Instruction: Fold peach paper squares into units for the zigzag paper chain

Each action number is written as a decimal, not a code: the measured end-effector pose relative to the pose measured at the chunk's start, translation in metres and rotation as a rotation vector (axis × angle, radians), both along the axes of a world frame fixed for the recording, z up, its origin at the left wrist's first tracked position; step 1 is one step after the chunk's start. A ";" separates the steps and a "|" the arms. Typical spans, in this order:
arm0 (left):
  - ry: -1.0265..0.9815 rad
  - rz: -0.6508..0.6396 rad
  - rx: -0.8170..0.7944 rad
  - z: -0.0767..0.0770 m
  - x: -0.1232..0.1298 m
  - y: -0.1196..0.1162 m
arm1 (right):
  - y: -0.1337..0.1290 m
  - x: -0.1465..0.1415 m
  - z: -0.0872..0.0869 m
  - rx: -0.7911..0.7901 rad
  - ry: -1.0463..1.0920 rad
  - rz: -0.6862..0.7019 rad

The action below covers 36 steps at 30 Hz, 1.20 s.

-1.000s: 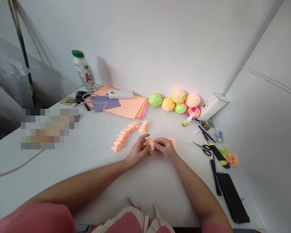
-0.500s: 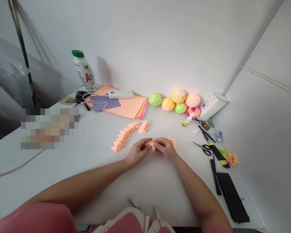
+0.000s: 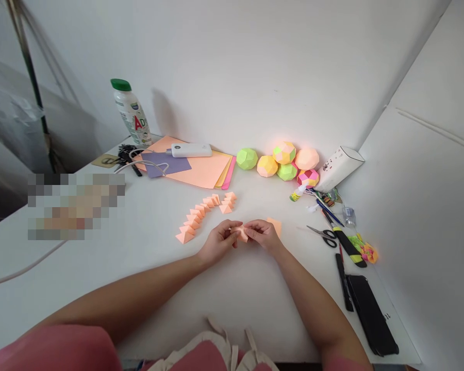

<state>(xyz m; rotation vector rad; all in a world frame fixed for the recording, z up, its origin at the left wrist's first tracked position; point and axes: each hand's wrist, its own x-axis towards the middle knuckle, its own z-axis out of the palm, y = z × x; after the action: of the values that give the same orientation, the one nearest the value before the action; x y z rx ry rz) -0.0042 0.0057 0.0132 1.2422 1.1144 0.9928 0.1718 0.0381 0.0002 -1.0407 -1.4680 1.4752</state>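
Note:
Between my two hands is a small folded piece of peach paper (image 3: 242,235). My left hand (image 3: 219,241) pinches its left side, and my right hand (image 3: 263,236) pinches its right side. The fingers cover much of the paper. Just behind my right hand lies a flat peach sheet (image 3: 275,225), partly hidden by it. Beyond my left hand, a curved row of folded peach paper units (image 3: 194,217) stands on the white table (image 3: 147,226). A shorter row of similar units (image 3: 228,203) sits at its right end.
Faceted paper balls (image 3: 247,158) line the wall beside coloured paper sheets (image 3: 201,170) with a white power bank (image 3: 191,150) on top. A bottle (image 3: 133,116) stands back left. Scissors (image 3: 327,236), a utility knife (image 3: 350,246), a glue bottle (image 3: 297,194) and a black phone-like case (image 3: 372,314) lie right.
Both hands stay at nearly the same spot, holding the peach paper. The folded piece has turned slightly between the fingers. The whole view has shifted a little.

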 end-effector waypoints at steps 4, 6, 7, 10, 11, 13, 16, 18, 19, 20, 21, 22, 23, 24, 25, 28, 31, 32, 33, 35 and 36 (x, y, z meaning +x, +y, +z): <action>-0.019 -0.004 0.003 0.000 0.000 0.000 | 0.001 0.001 -0.002 -0.003 -0.005 0.000; -0.020 -0.006 0.004 0.000 0.000 0.000 | 0.001 0.002 -0.003 0.004 -0.005 0.011; -0.018 -0.008 0.004 0.000 0.000 0.000 | 0.001 0.002 -0.003 0.007 -0.007 0.014; -0.011 -0.013 0.002 -0.001 0.000 0.000 | 0.001 0.001 -0.003 0.018 -0.025 0.015; -0.007 -0.014 0.000 -0.002 0.000 0.001 | 0.001 0.001 -0.002 0.024 -0.035 0.016; -0.003 -0.014 -0.004 -0.002 0.000 0.001 | 0.000 0.000 -0.002 0.041 -0.054 0.022; -0.020 -0.019 0.000 -0.002 0.000 0.000 | -0.001 0.000 -0.001 0.074 -0.078 0.022; -0.035 -0.027 0.000 -0.002 0.000 0.000 | -0.002 -0.001 -0.001 0.087 -0.093 0.017; -0.037 -0.030 -0.001 -0.002 0.001 0.000 | -0.002 -0.001 -0.002 0.093 -0.098 0.016; -0.033 -0.030 -0.001 -0.002 0.001 0.000 | -0.002 -0.001 -0.002 0.100 -0.101 0.014; -0.026 -0.028 0.001 -0.003 0.001 0.001 | -0.003 -0.001 -0.002 0.105 -0.103 0.013; -0.016 -0.023 0.003 -0.004 0.002 0.001 | -0.003 -0.002 -0.003 0.110 -0.106 0.012; -0.009 -0.020 0.006 -0.005 0.002 0.001 | -0.004 -0.002 -0.003 0.112 -0.109 0.012; -0.003 -0.019 0.010 -0.006 0.002 0.001 | -0.004 -0.002 -0.003 0.115 -0.114 0.012; 0.001 -0.020 0.015 -0.007 0.002 0.001 | -0.004 -0.003 -0.003 0.117 -0.117 0.013; 0.003 -0.023 0.037 -0.010 0.003 0.002 | -0.004 -0.002 -0.004 0.123 -0.124 0.016; 0.011 -0.016 0.053 -0.011 0.002 0.001 | -0.002 -0.001 -0.006 0.112 -0.131 0.018; 0.010 -0.016 0.054 -0.011 0.002 0.001 | -0.001 0.000 -0.007 0.106 -0.133 0.020; 0.006 -0.017 0.055 -0.011 0.002 0.001 | -0.001 0.000 -0.007 0.101 -0.134 0.022; -0.006 -0.017 0.053 -0.011 0.002 0.001 | 0.000 0.000 -0.008 0.093 -0.134 0.027; -0.011 -0.016 0.051 -0.011 0.002 0.001 | 0.000 0.000 -0.008 0.091 -0.133 0.028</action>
<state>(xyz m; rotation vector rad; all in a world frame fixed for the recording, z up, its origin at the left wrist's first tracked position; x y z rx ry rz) -0.0020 0.0065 0.0023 1.2832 1.0750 1.0210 0.1721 0.0379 -0.0080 -1.0831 -1.6338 1.3670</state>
